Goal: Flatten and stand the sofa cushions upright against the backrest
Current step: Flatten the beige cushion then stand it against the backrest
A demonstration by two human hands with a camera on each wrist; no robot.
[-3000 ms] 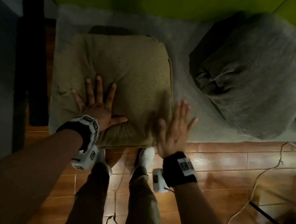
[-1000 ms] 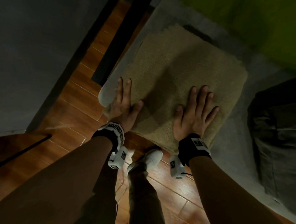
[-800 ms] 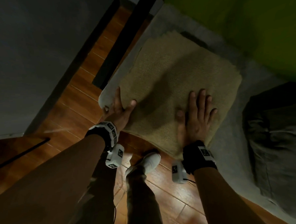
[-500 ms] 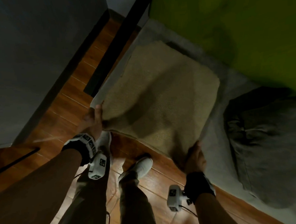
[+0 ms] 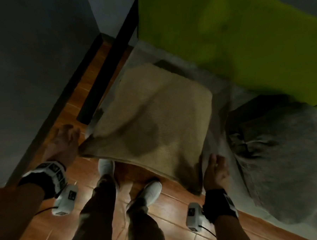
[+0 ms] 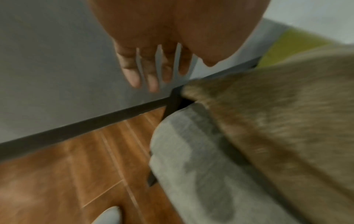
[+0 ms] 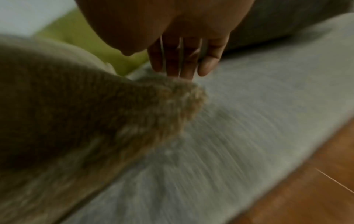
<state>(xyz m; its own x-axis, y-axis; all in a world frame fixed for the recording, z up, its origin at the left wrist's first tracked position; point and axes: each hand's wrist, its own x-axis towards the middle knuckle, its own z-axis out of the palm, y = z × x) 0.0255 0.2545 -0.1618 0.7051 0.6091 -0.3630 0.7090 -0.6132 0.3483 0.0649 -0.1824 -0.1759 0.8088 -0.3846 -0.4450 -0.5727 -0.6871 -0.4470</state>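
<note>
A tan cushion lies on the grey-covered sofa seat, in front of the green backrest. Its near edge overhangs the floor. My left hand hovers beside the cushion's near-left corner. In the left wrist view its fingers are straight and spread, apart from the cushion. My right hand is by the near-right corner. In the right wrist view its straight fingers point down just behind that corner of the cushion; whether they touch it is blurred.
A crumpled grey cushion lies on the seat to the right. A dark sofa frame bar and a grey wall stand at the left. My legs and white shoes are on the wooden floor in front of the seat.
Both hands pressed flat on the cushion's top, slid to its near corners and took hold of them. Now they are off it, fingers straight. The view has swung upward.
</note>
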